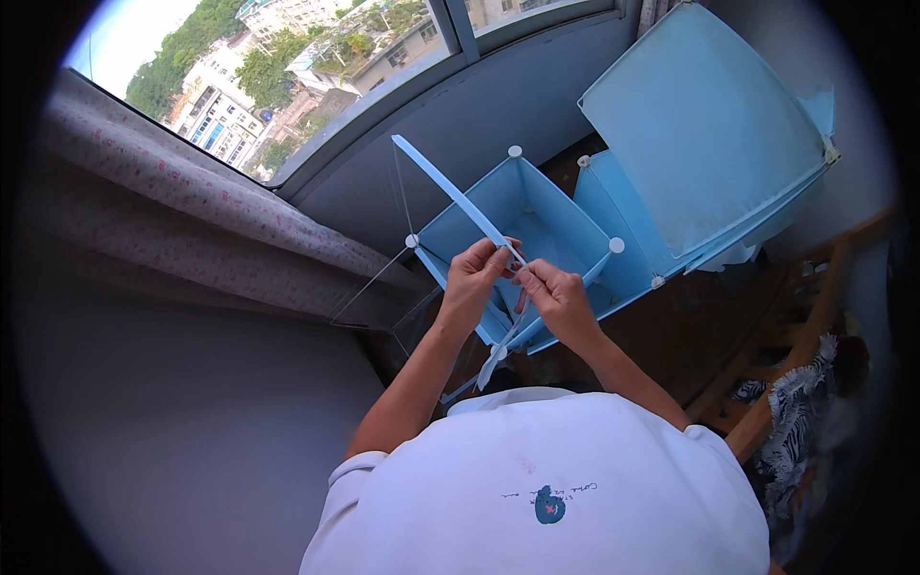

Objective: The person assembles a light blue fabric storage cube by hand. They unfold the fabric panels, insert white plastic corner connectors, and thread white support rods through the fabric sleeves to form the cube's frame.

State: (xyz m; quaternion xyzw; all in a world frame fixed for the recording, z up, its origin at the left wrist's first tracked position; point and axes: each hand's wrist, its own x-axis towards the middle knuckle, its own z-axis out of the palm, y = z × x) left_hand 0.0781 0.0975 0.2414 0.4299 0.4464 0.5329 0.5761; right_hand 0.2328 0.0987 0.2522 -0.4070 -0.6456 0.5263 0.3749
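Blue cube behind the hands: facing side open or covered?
Open. Past the held blue panel, the blue cube shows its inner walls between white connectors.

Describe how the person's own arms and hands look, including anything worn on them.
Both forearms are bare below the short white sleeves of a T-shirt with a small dark teal print and thin lettering. The left hand and right hand are ungloved; no watch or bracelet shows.
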